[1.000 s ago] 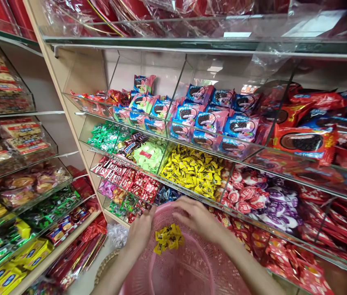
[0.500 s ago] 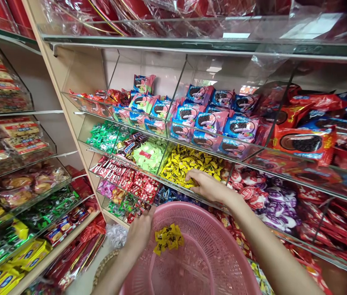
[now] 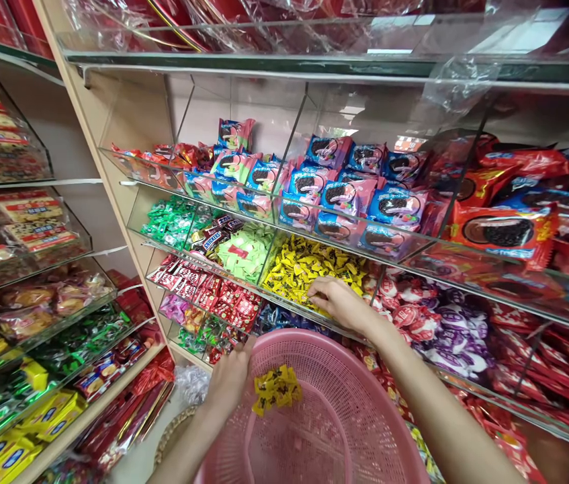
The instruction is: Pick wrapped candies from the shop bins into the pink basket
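Observation:
My left hand (image 3: 232, 374) is closed over the left rim of a pink plastic basket (image 3: 382, 410). A small heap of yellow-wrapped candies (image 3: 277, 390) lies inside the basket on its left side. Beyond the far rim, my right hand (image 3: 337, 300) reaches into a clear shelf bin of yellow-wrapped candies (image 3: 289, 265). Its fingers curl down among the candies at the bin's front edge. The fingertips and whatever lies under the palm are mostly hidden.
Left of the yellow bin are pale green candies (image 3: 246, 252) and Snickers bars (image 3: 212, 238). Red-and-white (image 3: 412, 312) and purple-and-white candies (image 3: 460, 336) lie to the right. Packaged cookies (image 3: 342, 195) fill the shelf above, behind a clear front edge. Another snack rack (image 3: 32, 222) stands at left.
My right hand has shifted slightly right and its fingers look more drawn in over the yellow candies. My left hand and the basket have hardly moved.

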`<act>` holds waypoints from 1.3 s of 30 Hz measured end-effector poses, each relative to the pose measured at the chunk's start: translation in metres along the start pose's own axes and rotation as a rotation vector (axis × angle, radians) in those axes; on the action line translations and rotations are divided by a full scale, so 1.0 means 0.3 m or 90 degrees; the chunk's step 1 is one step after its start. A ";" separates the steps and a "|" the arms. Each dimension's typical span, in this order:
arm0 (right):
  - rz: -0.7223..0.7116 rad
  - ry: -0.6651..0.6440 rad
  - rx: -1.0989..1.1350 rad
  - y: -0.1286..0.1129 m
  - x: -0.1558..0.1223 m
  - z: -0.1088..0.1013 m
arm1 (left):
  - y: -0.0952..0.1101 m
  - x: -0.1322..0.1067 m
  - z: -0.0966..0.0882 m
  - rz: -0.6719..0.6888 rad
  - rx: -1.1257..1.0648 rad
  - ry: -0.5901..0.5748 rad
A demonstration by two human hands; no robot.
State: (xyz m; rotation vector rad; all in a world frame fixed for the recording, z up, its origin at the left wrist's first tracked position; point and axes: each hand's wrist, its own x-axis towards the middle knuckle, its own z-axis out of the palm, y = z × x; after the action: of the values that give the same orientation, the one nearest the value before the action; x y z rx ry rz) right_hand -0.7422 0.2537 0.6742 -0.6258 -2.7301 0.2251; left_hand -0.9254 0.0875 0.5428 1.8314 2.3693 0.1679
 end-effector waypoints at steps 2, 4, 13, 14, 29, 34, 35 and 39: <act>-0.011 0.021 0.012 -0.003 0.000 -0.004 | -0.002 0.000 0.003 0.005 0.002 0.004; -0.023 0.052 0.027 -0.011 -0.004 -0.018 | -0.004 0.000 0.007 0.008 0.000 0.014; -0.027 0.159 0.210 -0.208 -0.109 -0.053 | -0.002 -0.001 0.003 -0.001 -0.006 -0.009; -0.029 0.131 0.255 -0.223 -0.121 -0.019 | -0.003 0.000 0.005 0.000 -0.005 -0.011; 0.183 -0.129 0.524 -0.047 -0.232 0.506 | 0.014 -0.003 -0.043 0.025 -0.007 0.016; 0.156 -0.109 0.491 -0.044 -0.248 0.490 | 0.016 -0.007 -0.040 0.015 -0.007 0.017; 0.154 -0.106 0.490 -0.043 -0.248 0.483 | 0.018 -0.009 -0.042 0.015 -0.005 0.014; 0.152 -0.072 0.486 -0.054 -0.227 0.442 | 0.023 -0.010 -0.047 0.017 -0.010 0.009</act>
State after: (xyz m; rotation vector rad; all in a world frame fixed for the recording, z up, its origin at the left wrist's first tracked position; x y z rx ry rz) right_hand -0.7373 0.1984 0.5348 -0.7036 -2.3709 1.3053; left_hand -0.9205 0.0864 0.5580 1.8607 2.3464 0.2025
